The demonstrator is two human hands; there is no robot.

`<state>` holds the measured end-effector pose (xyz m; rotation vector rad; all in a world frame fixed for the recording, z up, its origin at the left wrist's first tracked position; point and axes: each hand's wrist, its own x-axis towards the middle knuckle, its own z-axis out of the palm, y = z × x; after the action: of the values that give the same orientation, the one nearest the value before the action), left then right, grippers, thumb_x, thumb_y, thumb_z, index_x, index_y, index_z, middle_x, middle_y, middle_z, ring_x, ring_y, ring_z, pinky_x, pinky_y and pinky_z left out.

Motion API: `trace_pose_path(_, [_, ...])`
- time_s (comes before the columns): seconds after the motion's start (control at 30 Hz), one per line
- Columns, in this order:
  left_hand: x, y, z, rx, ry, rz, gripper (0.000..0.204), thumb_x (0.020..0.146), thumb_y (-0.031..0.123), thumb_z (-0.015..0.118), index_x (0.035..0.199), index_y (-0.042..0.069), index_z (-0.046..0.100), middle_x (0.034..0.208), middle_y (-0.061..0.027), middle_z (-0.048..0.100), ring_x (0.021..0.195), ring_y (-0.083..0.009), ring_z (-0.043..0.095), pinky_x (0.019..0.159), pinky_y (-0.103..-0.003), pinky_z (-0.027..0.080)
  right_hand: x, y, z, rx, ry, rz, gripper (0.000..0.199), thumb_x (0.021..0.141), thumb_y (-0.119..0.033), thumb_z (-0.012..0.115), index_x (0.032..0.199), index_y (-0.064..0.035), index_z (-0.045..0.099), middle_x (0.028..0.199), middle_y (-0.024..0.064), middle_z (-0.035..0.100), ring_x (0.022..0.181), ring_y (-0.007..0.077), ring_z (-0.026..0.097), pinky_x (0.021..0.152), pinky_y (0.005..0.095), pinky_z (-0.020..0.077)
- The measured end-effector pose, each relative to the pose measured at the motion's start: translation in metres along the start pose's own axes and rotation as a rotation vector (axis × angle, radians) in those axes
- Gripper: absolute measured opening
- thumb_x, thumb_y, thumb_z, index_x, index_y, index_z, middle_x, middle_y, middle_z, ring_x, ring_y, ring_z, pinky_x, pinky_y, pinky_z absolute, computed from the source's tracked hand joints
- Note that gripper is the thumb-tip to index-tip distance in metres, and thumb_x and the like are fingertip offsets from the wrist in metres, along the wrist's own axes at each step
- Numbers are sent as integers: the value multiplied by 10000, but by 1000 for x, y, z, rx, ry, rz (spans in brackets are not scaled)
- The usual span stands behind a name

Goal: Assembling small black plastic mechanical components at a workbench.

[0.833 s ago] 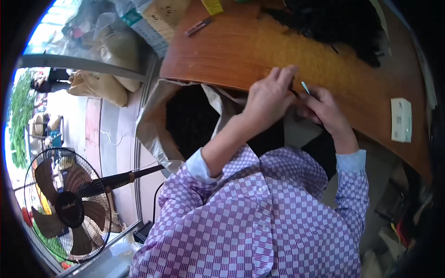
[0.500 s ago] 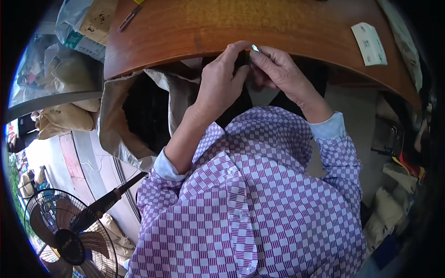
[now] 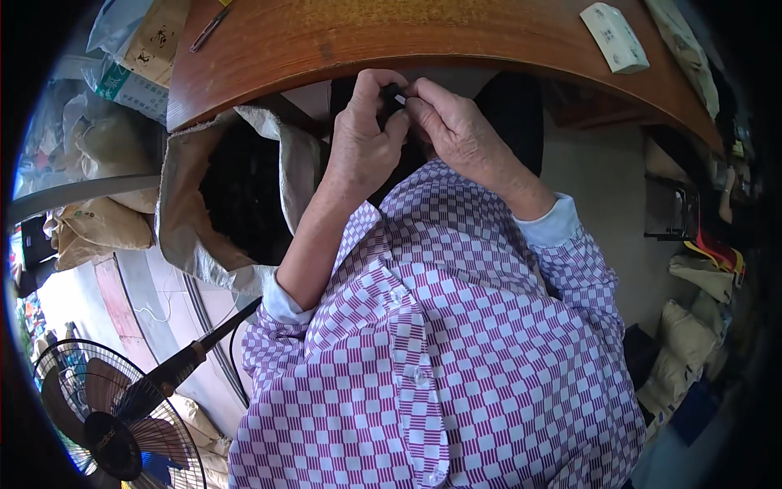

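Just below the edge of the desk (image 3: 326, 61), my two hands meet close together in front of my body. My left hand (image 3: 365, 138) is closed, with thumb and bent forefinger around a small dark piece (image 3: 392, 91) whose kind I cannot make out. From the other side, my right hand (image 3: 456, 126) pinches a small pale, shiny-edged thing (image 3: 400, 99) against that dark piece. Most of it is hidden by the fingers. Beside my left forearm stands an open woven sack (image 3: 183, 204) with dark contents.
On the desk lie a tissue pack (image 3: 612, 37) at the right and a slim pen-like tool (image 3: 209, 30) at the left. A black fan (image 3: 114, 444) stands at lower left. Filled sacks (image 3: 106, 224) sit at the left, with more bags (image 3: 684, 338) at the right.
My hands have come closer together, and the right hand has moved left and tilted inward. The dark piece now shows between them. The whole view has shifted slightly.
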<state>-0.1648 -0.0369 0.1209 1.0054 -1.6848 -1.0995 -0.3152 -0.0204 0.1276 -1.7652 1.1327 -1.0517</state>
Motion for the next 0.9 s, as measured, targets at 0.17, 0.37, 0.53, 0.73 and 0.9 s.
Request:
trace_pose_path(0.17, [2,3,-3,-48,-37,-80,289,820,-50,537,1075,47,441,749,-73,584,633,-109,569,567,-249,484,0,3,2,68,28,44,163,981,-158,449,932,-18,516,646,49,508,563,116,496,510,257,407])
trace_pose_path(0.37, [6,-6,1,-23,-51,-98,295,820,-47,538,1081,48,439,723,-73,578,621,-126,569,563,-263,482,-2,9,1,67,10,66,155,977,-150,458,950,-13,526,659,49,525,582,112,510,517,254,413])
trace_pose_path(0.53, [5,0,7,223,17,-73,314,810,-36,551,1089,49,438,701,-110,573,613,-189,580,571,-319,483,3,20,7,36,64,49,167,988,-154,439,1015,-22,538,641,-7,469,563,64,437,499,228,387])
trace_pose_path(0.73, [7,-7,6,395,85,-37,343,808,-14,564,1121,58,442,691,-114,567,623,-196,570,573,-341,474,6,26,18,80,179,0,148,954,-140,506,1032,-26,559,735,110,606,668,161,602,594,288,467])
trace_pose_path(0.9, [11,-5,-9,-577,67,-221,303,860,-10,511,1151,67,484,840,-69,581,626,-96,502,500,-187,381,0,26,6,181,162,58,240,984,-225,464,1141,-59,537,740,-9,526,545,19,462,463,163,370])
